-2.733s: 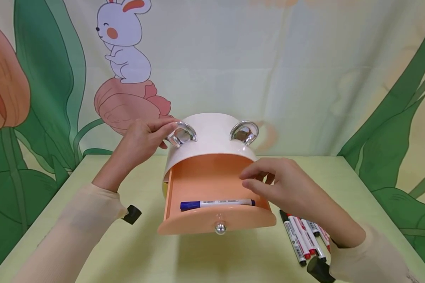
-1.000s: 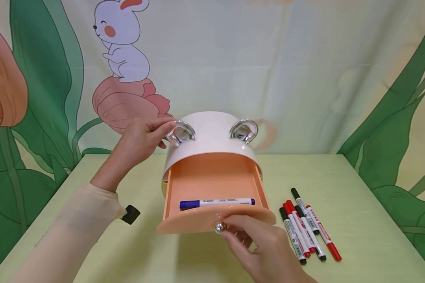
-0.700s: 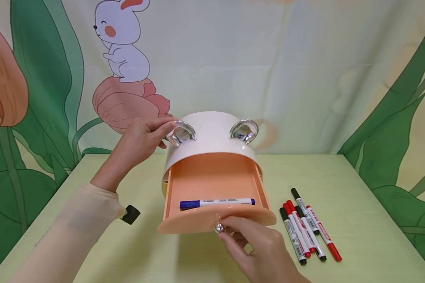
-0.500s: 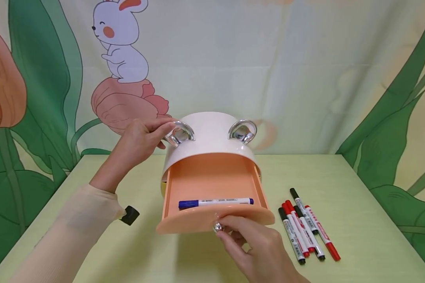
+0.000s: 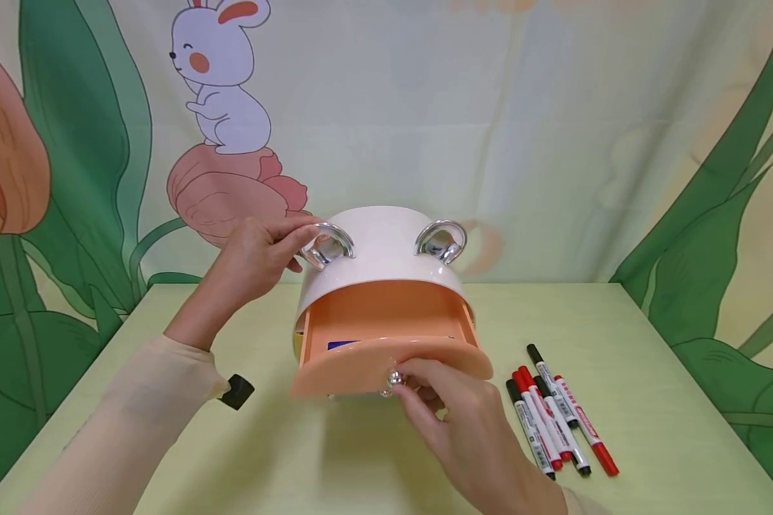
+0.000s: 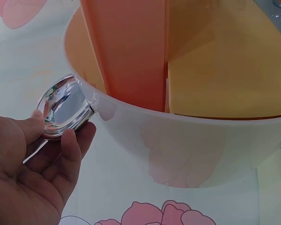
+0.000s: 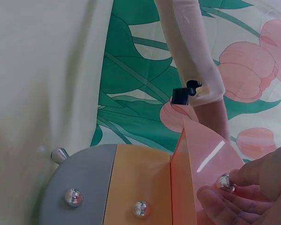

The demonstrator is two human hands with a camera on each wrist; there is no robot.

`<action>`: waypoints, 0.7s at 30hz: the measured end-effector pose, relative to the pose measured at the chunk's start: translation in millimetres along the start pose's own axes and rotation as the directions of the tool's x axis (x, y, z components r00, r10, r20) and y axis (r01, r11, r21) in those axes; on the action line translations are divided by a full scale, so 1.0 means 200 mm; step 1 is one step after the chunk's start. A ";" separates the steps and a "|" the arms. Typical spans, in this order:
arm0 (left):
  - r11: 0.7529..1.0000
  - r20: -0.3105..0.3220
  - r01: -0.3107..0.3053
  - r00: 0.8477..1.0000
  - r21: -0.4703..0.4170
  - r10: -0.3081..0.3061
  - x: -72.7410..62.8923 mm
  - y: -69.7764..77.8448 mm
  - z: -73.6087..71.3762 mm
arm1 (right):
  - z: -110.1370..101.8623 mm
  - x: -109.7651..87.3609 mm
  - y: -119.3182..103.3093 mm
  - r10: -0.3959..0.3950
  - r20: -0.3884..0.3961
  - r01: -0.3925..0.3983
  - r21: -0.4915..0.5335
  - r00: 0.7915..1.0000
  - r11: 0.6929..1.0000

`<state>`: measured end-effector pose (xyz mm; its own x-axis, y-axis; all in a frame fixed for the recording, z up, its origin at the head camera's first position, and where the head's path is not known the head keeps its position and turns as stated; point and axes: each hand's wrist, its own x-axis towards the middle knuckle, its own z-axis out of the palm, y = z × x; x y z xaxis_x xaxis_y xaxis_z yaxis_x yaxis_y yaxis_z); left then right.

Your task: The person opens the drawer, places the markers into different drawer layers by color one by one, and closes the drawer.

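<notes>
A white rounded drawer box (image 5: 386, 243) with two silver ears stands mid-table. My left hand (image 5: 251, 257) pinches its left silver ear (image 5: 330, 247) between thumb and fingers; the left wrist view shows the same ear (image 6: 68, 110) close up. The peach top drawer (image 5: 354, 368) is partly pulled out, and my right hand (image 5: 470, 422) pinches its silver knob (image 5: 395, 378). Inside the drawer lies a blue-capped marker (image 5: 343, 345), mostly hidden behind the drawer front. The right wrist view shows a yellow drawer (image 7: 140, 173) and a grey drawer (image 7: 82, 171) pushed in below.
Several black and red markers (image 5: 541, 422) lie in a loose group on the light green table (image 5: 251, 458), right of the box. A printed cloth (image 5: 554, 143) with a rabbit and tulips hangs behind the table.
My right hand moved from over the drawer to its knob, then pushed the drawer partway inward. The drawer front now covers most of the marker. My left hand stayed on the ear.
</notes>
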<state>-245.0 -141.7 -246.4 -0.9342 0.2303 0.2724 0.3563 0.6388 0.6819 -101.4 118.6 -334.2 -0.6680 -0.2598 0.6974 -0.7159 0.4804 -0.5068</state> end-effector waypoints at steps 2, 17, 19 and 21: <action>1.000 0.000 -0.005 1.000 0.003 0.005 0.00 0.00 0.00 | 0.01 0.03 0.02 -0.020 -0.016 0.020 0.001 1.000 1.000; 0.999 0.005 -0.040 0.999 0.010 0.040 0.00 -0.01 -0.01 | 0.06 0.21 0.13 -0.005 -0.047 0.005 -0.020 0.999 1.000; 0.999 0.007 -0.043 0.999 0.014 0.043 0.00 -0.01 -0.01 | 0.07 0.22 0.13 0.010 -0.041 -0.011 -0.016 0.999 1.000; 0.999 0.010 -0.049 0.999 0.017 0.049 0.00 -0.01 -0.01 | 0.07 0.23 0.15 0.028 -0.035 -0.029 -0.002 0.999 1.000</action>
<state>-245.4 -144.2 -247.2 -0.9157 0.2684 0.2989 0.4015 0.6391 0.6560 -155.6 108.6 -324.3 -0.6806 -0.2167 0.6999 -0.6962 0.4889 -0.5256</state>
